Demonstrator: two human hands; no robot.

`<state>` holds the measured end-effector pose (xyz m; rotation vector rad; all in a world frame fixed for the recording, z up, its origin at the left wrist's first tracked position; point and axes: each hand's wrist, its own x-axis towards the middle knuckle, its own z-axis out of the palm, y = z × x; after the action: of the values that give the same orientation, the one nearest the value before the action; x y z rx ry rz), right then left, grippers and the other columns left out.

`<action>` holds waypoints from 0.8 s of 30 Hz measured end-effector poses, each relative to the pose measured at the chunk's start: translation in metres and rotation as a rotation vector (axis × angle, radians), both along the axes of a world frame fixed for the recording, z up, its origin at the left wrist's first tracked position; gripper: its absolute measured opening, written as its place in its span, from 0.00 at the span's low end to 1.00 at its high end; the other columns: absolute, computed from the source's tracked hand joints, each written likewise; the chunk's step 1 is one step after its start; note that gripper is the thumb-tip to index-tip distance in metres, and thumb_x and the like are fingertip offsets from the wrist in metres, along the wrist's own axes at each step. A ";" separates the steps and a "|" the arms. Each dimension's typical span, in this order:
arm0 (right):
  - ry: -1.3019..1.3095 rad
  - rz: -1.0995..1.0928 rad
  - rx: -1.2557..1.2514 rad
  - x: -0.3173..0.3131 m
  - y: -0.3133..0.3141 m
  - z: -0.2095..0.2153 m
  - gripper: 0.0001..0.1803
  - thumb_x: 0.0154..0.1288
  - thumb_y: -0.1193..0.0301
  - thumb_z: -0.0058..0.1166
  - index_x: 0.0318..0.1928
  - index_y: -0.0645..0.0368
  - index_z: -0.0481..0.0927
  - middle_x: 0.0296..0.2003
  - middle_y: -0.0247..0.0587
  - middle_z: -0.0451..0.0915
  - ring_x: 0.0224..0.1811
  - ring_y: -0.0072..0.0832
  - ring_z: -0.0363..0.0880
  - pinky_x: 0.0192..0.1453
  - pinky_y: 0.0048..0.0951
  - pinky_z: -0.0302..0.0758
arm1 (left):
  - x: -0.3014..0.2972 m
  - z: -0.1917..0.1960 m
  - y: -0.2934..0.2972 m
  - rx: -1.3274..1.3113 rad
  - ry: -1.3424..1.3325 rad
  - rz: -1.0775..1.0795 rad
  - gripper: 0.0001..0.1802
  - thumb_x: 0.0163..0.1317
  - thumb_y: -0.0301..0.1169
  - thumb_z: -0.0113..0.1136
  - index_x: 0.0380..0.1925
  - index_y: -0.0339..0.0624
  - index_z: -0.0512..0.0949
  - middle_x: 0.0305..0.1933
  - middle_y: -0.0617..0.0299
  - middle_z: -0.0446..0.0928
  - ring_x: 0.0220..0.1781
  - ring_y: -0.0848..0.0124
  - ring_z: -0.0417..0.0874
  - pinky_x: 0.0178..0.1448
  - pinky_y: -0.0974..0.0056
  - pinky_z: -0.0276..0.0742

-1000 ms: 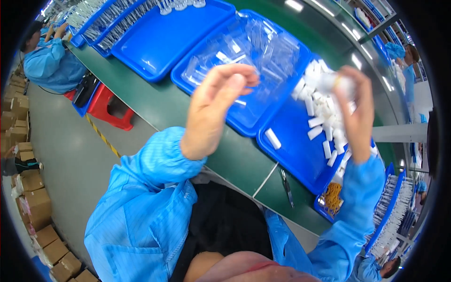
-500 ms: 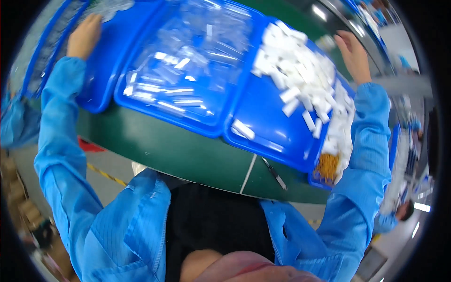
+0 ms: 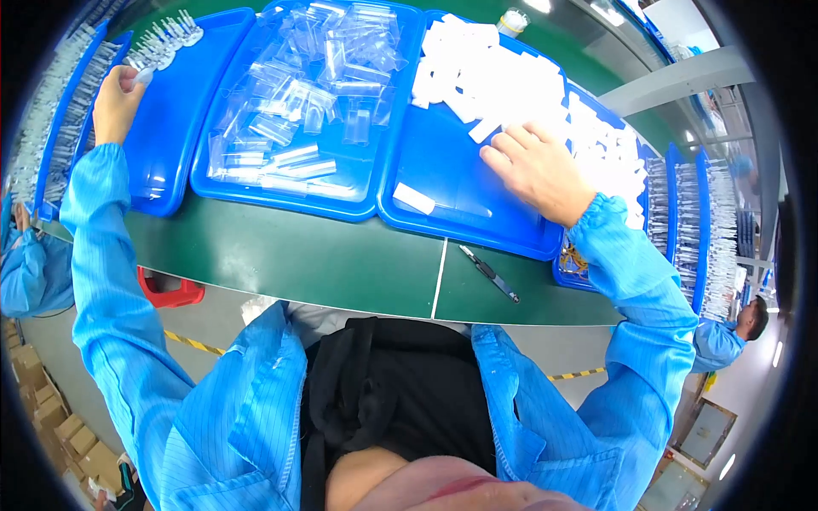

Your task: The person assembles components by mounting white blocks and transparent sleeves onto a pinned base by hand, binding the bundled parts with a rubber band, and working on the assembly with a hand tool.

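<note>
My left hand (image 3: 118, 106) is at the left rim of a narrow blue tray (image 3: 175, 128), pinching a small whitish translucent piece (image 3: 143, 77) between thumb and fingertips. Just beyond it, a cluster of small pieces with upright prongs (image 3: 166, 43) stands at that tray's far end. My right hand (image 3: 541, 170) hovers palm down over another blue tray (image 3: 469, 223). Its fingers are apart and slightly bent, close to a heap of white rectangular blocks (image 3: 486, 72). Nothing shows in them, though their undersides are hidden. One white block (image 3: 414, 198) lies alone near that tray's front left corner.
Between my hands, a blue tray (image 3: 290, 203) holds clear plastic sleeves (image 3: 307, 102). A utility knife (image 3: 490, 274) lies on the green table (image 3: 341, 260). Racks of pronged pieces (image 3: 707, 221) flank both sides. A small round container (image 3: 512, 22) stands behind the blocks. Other people sit at both sides.
My right hand has come left and nearer, from beside the round container to above the block tray. My left hand has drawn nearer along its tray's left rim. The whole view has shifted.
</note>
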<state>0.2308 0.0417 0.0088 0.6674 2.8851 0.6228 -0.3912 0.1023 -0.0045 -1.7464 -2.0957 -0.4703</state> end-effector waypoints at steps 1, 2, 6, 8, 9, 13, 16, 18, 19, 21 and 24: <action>0.002 0.005 0.008 -0.001 -0.001 0.002 0.11 0.59 0.73 0.58 0.43 0.54 0.77 0.39 0.36 0.76 0.48 0.29 0.74 0.54 0.29 0.69 | 0.008 0.001 -0.008 0.044 -0.247 -0.110 0.14 0.63 0.34 0.62 0.46 0.42 0.77 0.44 0.57 0.81 0.43 0.64 0.83 0.47 0.62 0.78; 0.114 0.000 -0.054 -0.002 -0.002 0.005 0.13 0.59 0.74 0.58 0.45 0.55 0.77 0.38 0.37 0.76 0.47 0.31 0.75 0.52 0.30 0.70 | 0.017 0.003 -0.018 0.088 -0.493 -0.222 0.14 0.63 0.33 0.63 0.46 0.39 0.77 0.44 0.60 0.81 0.43 0.70 0.83 0.47 0.65 0.78; 0.599 -0.122 -0.319 -0.007 -0.012 0.011 0.17 0.60 0.76 0.58 0.52 0.58 0.77 0.37 0.40 0.76 0.41 0.32 0.77 0.45 0.32 0.74 | 0.153 0.030 -0.089 0.122 -0.842 -0.530 0.12 0.64 0.26 0.61 0.47 0.37 0.77 0.43 0.62 0.81 0.44 0.74 0.81 0.47 0.69 0.76; 0.757 -0.289 -0.559 -0.012 -0.022 0.012 0.17 0.63 0.75 0.57 0.53 0.59 0.76 0.38 0.40 0.77 0.41 0.30 0.78 0.44 0.31 0.76 | 0.202 0.026 -0.121 0.006 -0.984 -0.654 0.12 0.67 0.23 0.59 0.49 0.38 0.72 0.50 0.58 0.77 0.54 0.71 0.79 0.59 0.67 0.73; 0.902 -0.465 -0.801 -0.014 -0.030 0.014 0.16 0.66 0.74 0.57 0.54 0.59 0.76 0.40 0.39 0.78 0.41 0.28 0.79 0.43 0.30 0.77 | 0.232 0.021 -0.135 0.016 -1.141 -0.693 0.12 0.65 0.23 0.60 0.48 0.39 0.72 0.49 0.58 0.77 0.53 0.71 0.79 0.58 0.66 0.74; 1.458 -0.541 -1.174 -0.036 -0.060 0.014 0.16 0.71 0.67 0.56 0.55 0.62 0.75 0.50 0.43 0.80 0.51 0.26 0.79 0.52 0.27 0.77 | 0.313 -0.003 -0.174 -0.100 -1.727 -0.815 0.15 0.63 0.22 0.61 0.47 0.40 0.69 0.50 0.55 0.76 0.54 0.66 0.79 0.61 0.61 0.74; 1.768 -0.597 -1.334 -0.052 -0.076 0.003 0.17 0.71 0.68 0.56 0.55 0.62 0.75 0.52 0.44 0.80 0.52 0.26 0.79 0.52 0.28 0.78 | 0.350 -0.004 -0.186 -0.182 -2.137 -0.788 0.16 0.62 0.21 0.62 0.47 0.40 0.68 0.50 0.55 0.74 0.54 0.66 0.79 0.61 0.61 0.75; 1.869 -0.579 -1.396 -0.058 -0.081 -0.002 0.17 0.71 0.68 0.56 0.56 0.62 0.74 0.55 0.44 0.78 0.51 0.26 0.79 0.54 0.30 0.79 | 0.359 -0.007 -0.186 -0.305 -2.220 -0.780 0.17 0.61 0.18 0.63 0.47 0.40 0.69 0.51 0.58 0.72 0.54 0.67 0.78 0.60 0.61 0.76; 1.893 -0.583 -1.383 -0.059 -0.082 -0.004 0.17 0.71 0.69 0.56 0.56 0.63 0.74 0.55 0.44 0.77 0.51 0.26 0.79 0.53 0.31 0.79 | 0.364 -0.006 -0.187 -0.306 -2.154 -0.783 0.17 0.60 0.17 0.63 0.46 0.39 0.70 0.51 0.58 0.73 0.54 0.68 0.78 0.58 0.63 0.76; 1.921 -0.584 -1.373 -0.056 -0.079 -0.005 0.17 0.71 0.69 0.55 0.56 0.63 0.74 0.56 0.44 0.77 0.51 0.27 0.79 0.53 0.31 0.80 | 0.367 -0.008 -0.186 -0.234 -1.773 -0.881 0.15 0.58 0.16 0.64 0.43 0.39 0.73 0.50 0.57 0.75 0.53 0.68 0.79 0.54 0.65 0.75; 1.985 -0.595 -1.413 -0.046 -0.070 -0.003 0.17 0.72 0.70 0.54 0.57 0.64 0.73 0.56 0.45 0.77 0.51 0.28 0.80 0.53 0.31 0.80 | 0.369 -0.009 -0.190 -0.140 -1.303 -0.972 0.14 0.56 0.16 0.65 0.41 0.40 0.76 0.50 0.54 0.80 0.48 0.68 0.81 0.48 0.67 0.73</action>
<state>0.1843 -0.0287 0.0059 2.0525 2.0194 -3.1497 -0.0217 -0.0882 -0.0135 -2.9133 -1.5807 -2.2410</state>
